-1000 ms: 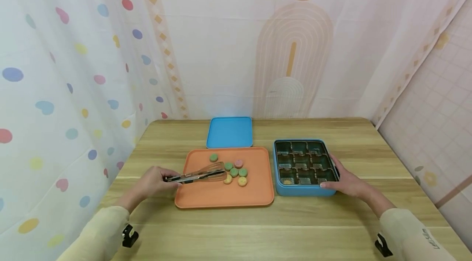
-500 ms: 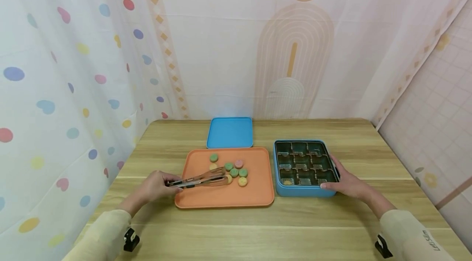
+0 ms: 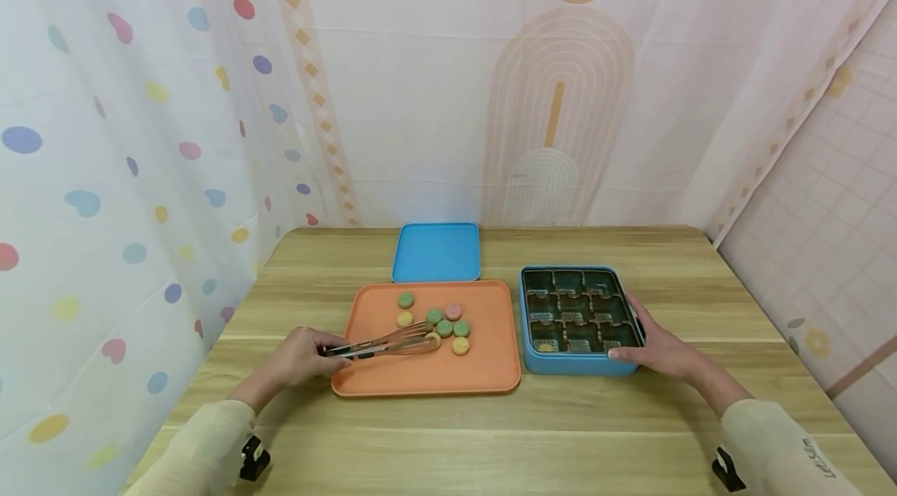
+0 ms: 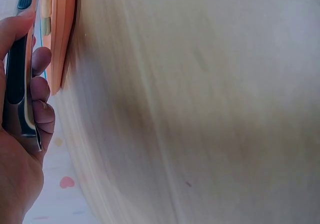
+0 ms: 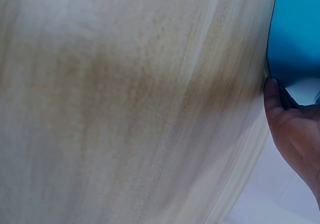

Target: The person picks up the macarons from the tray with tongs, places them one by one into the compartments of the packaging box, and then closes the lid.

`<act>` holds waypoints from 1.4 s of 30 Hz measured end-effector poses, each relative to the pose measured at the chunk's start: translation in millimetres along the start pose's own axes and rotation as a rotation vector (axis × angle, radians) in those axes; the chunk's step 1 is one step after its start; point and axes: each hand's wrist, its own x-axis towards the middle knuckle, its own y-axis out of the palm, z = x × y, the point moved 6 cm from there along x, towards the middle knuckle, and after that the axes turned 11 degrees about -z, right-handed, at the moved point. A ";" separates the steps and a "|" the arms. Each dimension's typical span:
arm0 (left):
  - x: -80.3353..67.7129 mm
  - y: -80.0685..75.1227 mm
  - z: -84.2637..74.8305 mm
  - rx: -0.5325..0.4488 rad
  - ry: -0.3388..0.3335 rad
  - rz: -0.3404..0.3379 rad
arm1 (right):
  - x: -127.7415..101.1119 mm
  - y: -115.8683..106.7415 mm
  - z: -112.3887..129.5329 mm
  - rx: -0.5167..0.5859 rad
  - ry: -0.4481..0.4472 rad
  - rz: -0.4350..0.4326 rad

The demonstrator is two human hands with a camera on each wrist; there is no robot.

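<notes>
My left hand [image 3: 297,360] grips a pair of clear tongs [image 3: 388,342] whose tips reach over the orange tray [image 3: 427,375] to a yellow cookie [image 3: 434,339]. Several round cookies in green, pink and yellow [image 3: 444,327] lie on the tray. In the left wrist view my left hand's fingers [image 4: 42,109] curl round the tongs' dark handle [image 4: 15,74] beside the tray's edge [image 4: 62,34]. My right hand [image 3: 659,348] rests against the right front corner of the blue box [image 3: 580,362] with its dark divided insert. In the right wrist view the thumb [image 5: 272,102] touches the box wall [image 5: 295,34].
The blue lid [image 3: 437,251] lies flat behind the tray. The wooden table [image 3: 490,434] is walled by patterned curtains at the back and left, and its right edge drops to a tiled floor.
The tongs have swung down and forward across the tray toward the yellow cookie near the cluster's front. My right hand has stayed on the box.
</notes>
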 end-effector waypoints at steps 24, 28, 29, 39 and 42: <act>-1.9 -5.6 -4.8 -0.054 -0.025 -0.017 | 2.2 0.6 1.2 0.023 -0.022 0.002; -0.8 -6.6 -4.8 -0.043 -0.035 -0.021 | 2.2 0.5 -0.6 0.023 -0.018 0.003; -0.4 -6.6 -4.8 -0.038 -0.034 -0.024 | 2.2 0.5 -0.9 0.022 -0.017 0.002; 6.7 -5.9 -10.7 -0.010 -0.037 -0.041 | 3.9 0.9 -2.6 0.025 -0.018 0.004; 12.4 -4.1 -15.1 0.008 -0.041 -0.041 | 3.9 0.6 -2.7 0.027 -0.018 0.004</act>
